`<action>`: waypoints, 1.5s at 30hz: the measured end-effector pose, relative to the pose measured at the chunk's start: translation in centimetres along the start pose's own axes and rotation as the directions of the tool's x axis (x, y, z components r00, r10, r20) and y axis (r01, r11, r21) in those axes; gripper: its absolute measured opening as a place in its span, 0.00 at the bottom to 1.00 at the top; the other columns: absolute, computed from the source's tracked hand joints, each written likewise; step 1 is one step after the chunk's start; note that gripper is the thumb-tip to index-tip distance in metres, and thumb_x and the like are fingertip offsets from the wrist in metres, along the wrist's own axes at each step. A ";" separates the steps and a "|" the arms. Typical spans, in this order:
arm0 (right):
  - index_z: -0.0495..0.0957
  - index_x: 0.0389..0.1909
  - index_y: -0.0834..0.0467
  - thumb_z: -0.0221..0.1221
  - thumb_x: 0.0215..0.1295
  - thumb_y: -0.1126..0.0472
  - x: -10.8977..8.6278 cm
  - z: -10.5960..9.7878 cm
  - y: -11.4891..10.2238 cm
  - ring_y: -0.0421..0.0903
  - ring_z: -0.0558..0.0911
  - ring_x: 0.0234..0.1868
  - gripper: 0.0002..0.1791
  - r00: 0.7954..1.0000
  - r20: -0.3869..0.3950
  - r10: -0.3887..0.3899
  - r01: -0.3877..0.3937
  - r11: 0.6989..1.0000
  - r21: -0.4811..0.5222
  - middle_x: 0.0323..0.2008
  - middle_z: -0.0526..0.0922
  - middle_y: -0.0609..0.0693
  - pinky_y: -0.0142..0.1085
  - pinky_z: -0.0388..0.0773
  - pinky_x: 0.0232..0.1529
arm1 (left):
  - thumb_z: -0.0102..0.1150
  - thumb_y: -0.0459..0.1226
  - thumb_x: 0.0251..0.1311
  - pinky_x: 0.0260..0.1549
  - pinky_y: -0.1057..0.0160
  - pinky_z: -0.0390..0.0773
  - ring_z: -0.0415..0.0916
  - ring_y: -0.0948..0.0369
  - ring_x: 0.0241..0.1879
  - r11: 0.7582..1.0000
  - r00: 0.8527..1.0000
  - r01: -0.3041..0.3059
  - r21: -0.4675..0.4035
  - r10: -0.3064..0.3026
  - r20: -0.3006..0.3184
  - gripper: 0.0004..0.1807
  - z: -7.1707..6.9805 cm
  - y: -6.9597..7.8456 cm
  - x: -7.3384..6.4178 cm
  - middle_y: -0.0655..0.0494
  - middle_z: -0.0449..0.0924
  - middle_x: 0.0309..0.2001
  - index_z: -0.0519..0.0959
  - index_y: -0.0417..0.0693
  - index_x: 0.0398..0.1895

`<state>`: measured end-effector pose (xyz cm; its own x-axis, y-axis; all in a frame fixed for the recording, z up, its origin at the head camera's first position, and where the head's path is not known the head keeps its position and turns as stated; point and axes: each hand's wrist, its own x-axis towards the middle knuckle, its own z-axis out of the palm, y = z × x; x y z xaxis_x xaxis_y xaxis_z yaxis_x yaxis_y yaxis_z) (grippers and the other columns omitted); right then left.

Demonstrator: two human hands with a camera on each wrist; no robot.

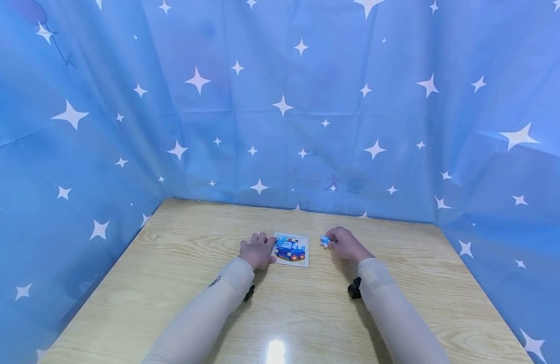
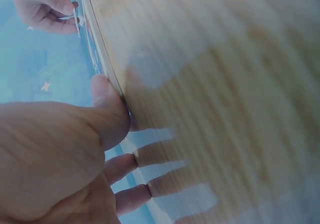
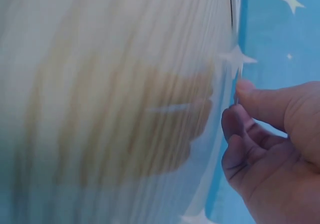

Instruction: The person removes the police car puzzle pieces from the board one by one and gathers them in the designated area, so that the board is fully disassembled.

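A small jigsaw puzzle (image 1: 290, 251) in a pale frame lies flat on the table, showing a blue cartoon truck with a face. At its left edge rests my left hand (image 1: 258, 251), thumb and index finger touching the frame while the other fingers lie spread on the tabletop. To the right of the puzzle, my right hand (image 1: 348, 244) pinches a blue-and-white jigsaw piece (image 1: 325, 241) between thumb and fingertips, close over the wood. In the right wrist view the piece appears only as a thin edge at the fingertips (image 3: 234, 119).
The wooden table (image 1: 207, 303) reaches back to a blue curtain (image 1: 243, 126) with white stars, which also hangs along both sides. A dark wrist device (image 1: 354, 289) sits under the right forearm.
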<state>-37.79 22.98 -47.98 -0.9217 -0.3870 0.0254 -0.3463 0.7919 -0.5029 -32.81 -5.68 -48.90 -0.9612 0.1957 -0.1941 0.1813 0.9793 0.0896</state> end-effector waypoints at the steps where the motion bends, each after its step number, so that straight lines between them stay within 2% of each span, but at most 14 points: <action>1: 0.82 0.49 0.67 0.59 0.70 0.72 -0.1 -0.2 0.1 0.60 0.79 0.53 0.10 1.000 0.002 0.007 -0.007 1.000 0.005 0.50 0.80 0.61 0.53 0.76 0.54 | 0.51 0.55 0.73 0.46 0.48 0.65 0.57 0.54 0.49 1.000 1.000 -0.001 0.001 0.001 0.000 0.35 0.0 0.0 -0.1 0.52 0.63 0.55 0.58 0.62 0.80; 8: 0.80 0.52 0.68 0.57 0.71 0.71 -0.7 -1.5 1.6 0.60 0.78 0.53 0.12 0.997 0.012 0.082 -0.083 0.996 0.041 0.51 0.77 0.63 0.51 0.77 0.51 | 0.51 0.56 0.72 0.47 0.47 0.65 0.58 0.54 0.51 1.000 1.000 -0.013 -0.001 0.013 -0.013 0.35 0.5 -0.2 0.4 0.52 0.63 0.59 0.59 0.62 0.80; 12: 0.79 0.53 0.70 0.57 0.70 0.72 -1.0 -2.1 2.7 0.62 0.79 0.53 0.12 0.997 0.008 0.071 -0.071 0.997 0.013 0.51 0.78 0.65 0.52 0.77 0.52 | 0.51 0.56 0.72 0.47 0.47 0.65 0.58 0.54 0.52 1.000 1.000 -0.017 0.000 0.017 -0.015 0.36 0.7 -0.3 0.5 0.52 0.63 0.59 0.58 0.62 0.80; 22: 0.78 0.51 0.72 0.56 0.70 0.74 -1.9 -3.1 4.7 0.64 0.79 0.52 0.12 0.999 -0.004 0.050 -0.050 0.999 -0.017 0.49 0.78 0.67 0.55 0.76 0.52 | 0.51 0.55 0.73 0.48 0.47 0.64 0.57 0.54 0.52 1.000 1.000 -0.007 -0.025 0.007 -0.001 0.34 0.1 0.0 0.0 0.52 0.63 0.58 0.59 0.60 0.79; 30: 0.78 0.51 0.73 0.56 0.70 0.74 -2.4 -4.2 5.6 0.66 0.78 0.53 0.12 0.998 0.018 0.059 -0.059 0.998 -0.033 0.49 0.79 0.68 0.58 0.74 0.54 | 0.54 0.56 0.70 0.47 0.46 0.64 0.58 0.54 0.50 1.000 1.000 0.003 -0.031 -0.003 -0.004 0.37 0.5 -0.1 0.5 0.53 0.63 0.53 0.59 0.64 0.80; 45: 0.77 0.52 0.74 0.56 0.69 0.76 -3.2 -5.1 7.3 0.68 0.77 0.53 0.13 0.997 0.004 0.073 -0.073 0.994 -0.081 0.48 0.80 0.69 0.59 0.74 0.55 | 0.53 0.56 0.71 0.45 0.48 0.64 0.57 0.54 0.49 1.000 1.000 -0.007 -0.023 0.006 -0.017 0.36 0.5 -0.1 0.4 0.52 0.63 0.54 0.59 0.63 0.80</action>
<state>-38.30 32.44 -47.35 -0.9439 -0.3298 -0.0150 -0.2913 0.8535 -0.4320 -33.14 -5.71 -49.48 -0.9635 0.2011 -0.1766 0.1831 0.9766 0.1131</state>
